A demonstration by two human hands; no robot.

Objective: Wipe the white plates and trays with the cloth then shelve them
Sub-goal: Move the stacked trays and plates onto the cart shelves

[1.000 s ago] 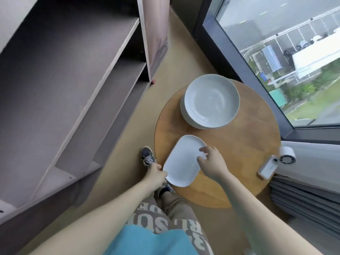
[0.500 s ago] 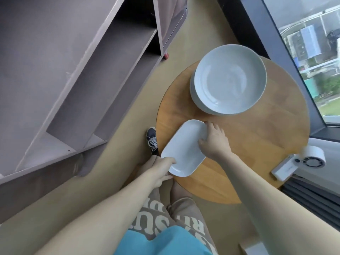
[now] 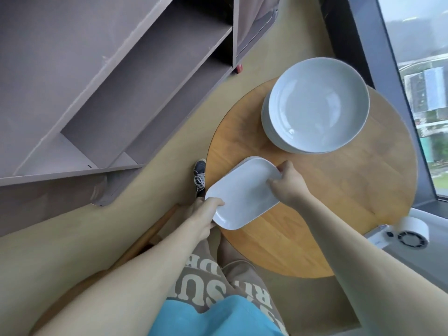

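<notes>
Tray [image 3: 242, 192] at near-left edge of tabletop [image 3: 339, 202], gripped at both ends — pinched at near corner by left hand [image 3: 202, 214], clasped at far corner by curled right hand [image 3: 288, 183]. Plates [image 3: 317, 105] stacked farther back, apart from tray.

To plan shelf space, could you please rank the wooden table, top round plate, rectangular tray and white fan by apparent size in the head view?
1. wooden table
2. top round plate
3. rectangular tray, clearly smaller though nearer the camera
4. white fan, partly hidden
</notes>
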